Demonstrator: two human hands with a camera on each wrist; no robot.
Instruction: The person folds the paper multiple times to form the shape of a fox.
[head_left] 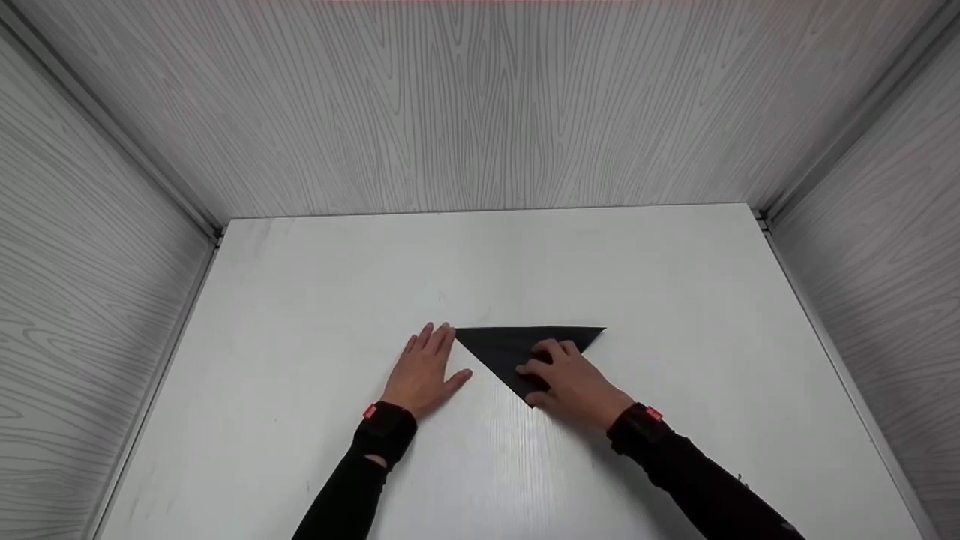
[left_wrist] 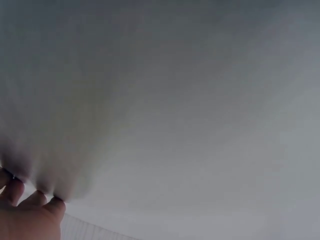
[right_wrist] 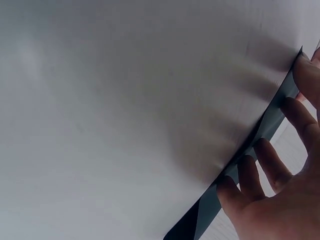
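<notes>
A dark triangle of folded paper (head_left: 501,346) lies on the white table, its long straight edge at the far side and one corner toward the person. My left hand (head_left: 420,381) rests flat at its left, fingers extended, the fingertips by the left corner. On the right part of the paper my right hand (head_left: 574,384) presses with spread, bent fingertips, its thumb at the near corner. The right wrist view shows the right hand's fingers (right_wrist: 274,167) along the paper's edge (right_wrist: 207,212), where the layers part slightly. Only fingertips (left_wrist: 35,200) appear in the left wrist view.
The white tabletop (head_left: 315,285) spreads around both hands. Grey wood-grain panels stand at the back (head_left: 480,112), at the left (head_left: 82,300) and at the right (head_left: 885,247).
</notes>
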